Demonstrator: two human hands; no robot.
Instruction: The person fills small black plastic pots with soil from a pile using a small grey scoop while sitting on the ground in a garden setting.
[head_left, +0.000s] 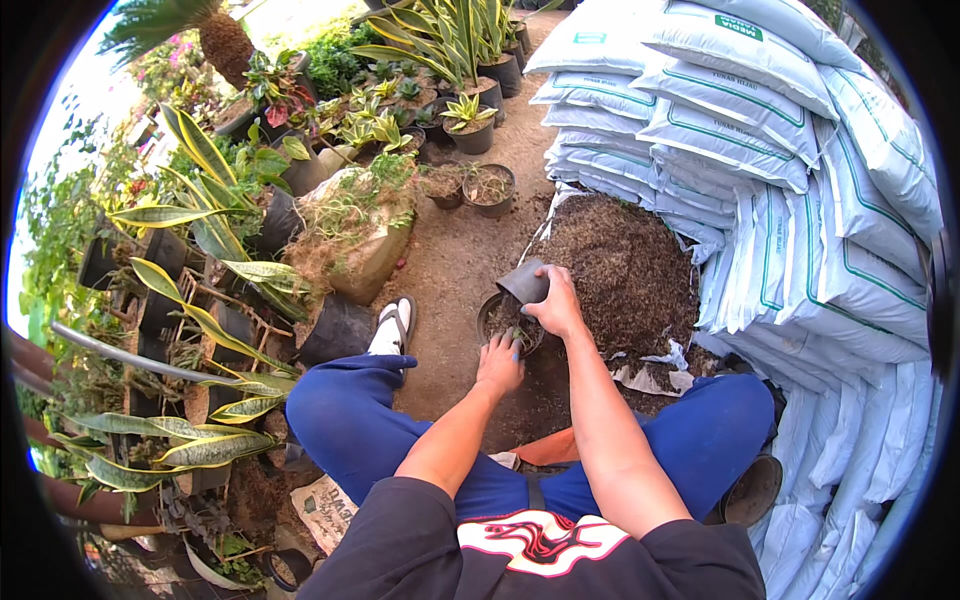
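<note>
My right hand grips a small dark plastic plant pot, which is tipped with its mouth downward over a wider round pot on the ground. Dark soil shows below the tilted mouth. At the wider pot's near rim is my left hand, its fingers reaching in by a bit of green plant; whether they pinch it is hard to see. Just to the right rises a heap of brown potting mix.
White printed sacks are stacked high on the right. Potted snake plants crowd the left side, along with a filled sack topped with weeds. Two small pots stand ahead on the bare ground. An empty pot lies by my right knee.
</note>
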